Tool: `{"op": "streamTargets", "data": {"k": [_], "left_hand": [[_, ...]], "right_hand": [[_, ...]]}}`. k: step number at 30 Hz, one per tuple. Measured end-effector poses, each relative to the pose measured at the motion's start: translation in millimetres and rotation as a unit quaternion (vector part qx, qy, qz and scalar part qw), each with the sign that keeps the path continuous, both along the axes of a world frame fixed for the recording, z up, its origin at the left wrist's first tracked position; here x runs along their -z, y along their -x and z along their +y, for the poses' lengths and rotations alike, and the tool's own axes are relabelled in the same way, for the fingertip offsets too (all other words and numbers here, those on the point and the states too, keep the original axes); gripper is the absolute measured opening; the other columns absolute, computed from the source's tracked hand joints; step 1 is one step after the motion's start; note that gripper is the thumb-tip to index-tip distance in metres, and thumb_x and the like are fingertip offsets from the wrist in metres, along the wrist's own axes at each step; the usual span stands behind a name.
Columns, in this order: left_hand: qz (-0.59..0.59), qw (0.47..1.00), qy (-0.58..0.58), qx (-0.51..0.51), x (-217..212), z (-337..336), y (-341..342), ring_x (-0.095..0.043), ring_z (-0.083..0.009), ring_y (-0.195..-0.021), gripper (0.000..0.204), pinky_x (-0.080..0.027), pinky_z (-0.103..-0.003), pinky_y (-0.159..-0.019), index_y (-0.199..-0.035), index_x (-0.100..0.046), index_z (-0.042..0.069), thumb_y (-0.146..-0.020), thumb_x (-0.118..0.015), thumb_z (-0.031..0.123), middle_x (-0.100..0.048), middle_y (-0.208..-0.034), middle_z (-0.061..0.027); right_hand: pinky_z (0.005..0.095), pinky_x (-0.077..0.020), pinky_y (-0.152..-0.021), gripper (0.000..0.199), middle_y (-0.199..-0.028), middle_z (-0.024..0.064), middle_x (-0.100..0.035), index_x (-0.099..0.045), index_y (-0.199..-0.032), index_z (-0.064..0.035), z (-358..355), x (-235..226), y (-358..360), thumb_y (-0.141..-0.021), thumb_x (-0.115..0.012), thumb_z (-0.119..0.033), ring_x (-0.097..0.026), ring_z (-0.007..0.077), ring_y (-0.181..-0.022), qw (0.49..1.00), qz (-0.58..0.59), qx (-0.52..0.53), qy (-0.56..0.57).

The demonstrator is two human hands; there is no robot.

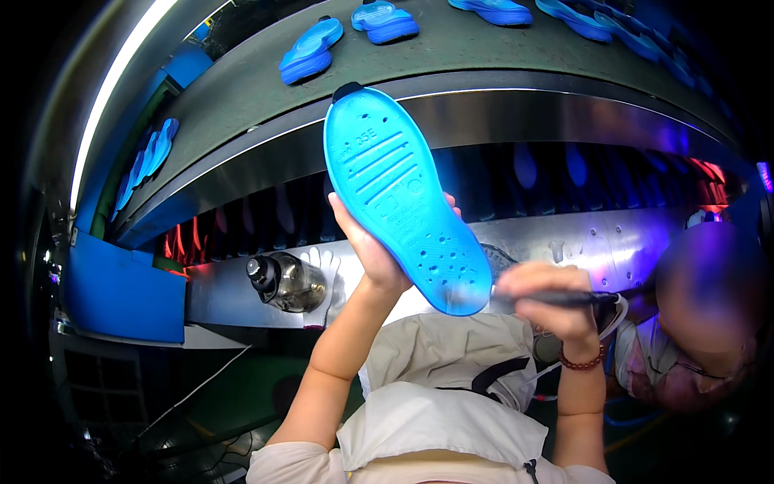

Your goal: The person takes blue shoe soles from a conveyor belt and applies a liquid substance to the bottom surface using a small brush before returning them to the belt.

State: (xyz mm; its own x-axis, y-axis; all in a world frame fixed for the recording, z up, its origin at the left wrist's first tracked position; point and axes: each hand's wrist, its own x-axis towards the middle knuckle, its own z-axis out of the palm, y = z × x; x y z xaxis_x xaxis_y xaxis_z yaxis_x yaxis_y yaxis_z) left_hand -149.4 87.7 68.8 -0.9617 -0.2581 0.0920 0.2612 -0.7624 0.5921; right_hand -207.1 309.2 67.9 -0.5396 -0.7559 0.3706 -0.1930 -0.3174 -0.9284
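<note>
Conveyor (242,89) carries blue soles (310,50).

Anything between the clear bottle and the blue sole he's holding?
Head view: the left hand gripping the blue sole, plus bare steel ledge beside the bottle.

This is a shoe factory line. A long grey conveyor belt (242,89) curves past, carrying spaced blue moulded shoe soles (310,50). Below it runs a polished steel machine housing (564,113) with a dark tunnel glowing red (173,246), where more soles show. A strip light (121,73) runs overhead, and another blue ribbed sole (399,194) is held up at the station.
</note>
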Motion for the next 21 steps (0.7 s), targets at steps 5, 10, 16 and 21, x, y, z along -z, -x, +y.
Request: {"op": "streamTargets", "data": {"k": [5, 10, 16, 21], "left_hand": [[0.025, 0.999, 0.014, 0.019, -6, 0, -3, -0.058, -0.035, -0.083, 0.098, -0.049, -0.047, -0.074, -0.122, -0.04, 0.002, -0.072, -0.011, 0.081, -0.056, -0.098, -0.0233], [-0.009, 1.0, -0.001, 0.009, -15, -2, -4, -0.058, -0.0352, -0.091, 0.099, -0.048, -0.047, -0.08, -0.128, -0.034, -0.001, -0.073, -0.017, 0.079, -0.053, -0.107, -0.0243], [-0.003, 0.998, 0.0, 0.066, 29, 22, -29, -0.053, -0.0344, -0.104, 0.072, -0.043, -0.045, -0.089, -0.131, -0.033, -0.001, -0.086, -0.03, 0.056, -0.047, -0.122, -0.0227], [-0.048, 0.974, 0.074, 0.207, 18, -12, -34, -0.056, -0.0252, -0.1, 0.064, -0.045, -0.034, -0.087, -0.128, -0.036, -0.002, -0.08, -0.054, 0.037, -0.053, -0.115, -0.0188]], "right_hand": [[0.0318, -0.0472, -0.082, 0.024, -0.091, 0.0149, -0.065, -0.065, -0.089, 0.0022, -6, 0, -4, -0.066, -0.068, 0.005, -0.061, 0.0245, -0.091, 0.994, 0.089, -0.063, 0.003], [0.0318, -0.046, -0.083, 0.019, -0.099, 0.0205, -0.062, -0.062, -0.092, 0.0055, -17, 24, -4, -0.073, -0.062, 0.004, -0.06, 0.0231, -0.089, 0.977, -0.201, -0.027, 0.071], [0.0263, -0.0488, -0.076, 0.02, -0.099, 0.0194, -0.063, -0.06, -0.095, 0.0048, -21, 18, -28, -0.076, -0.062, 0.001, -0.062, 0.02, -0.087, 0.976, -0.217, 0.01, 0.019], [0.0297, -0.0512, -0.075, 0.019, -0.089, 0.0166, -0.066, -0.066, -0.086, 0.0027, -14, -18, -8, -0.068, -0.068, 0.004, -0.065, 0.0236, -0.084, 0.991, 0.032, -0.125, -0.042]]}}
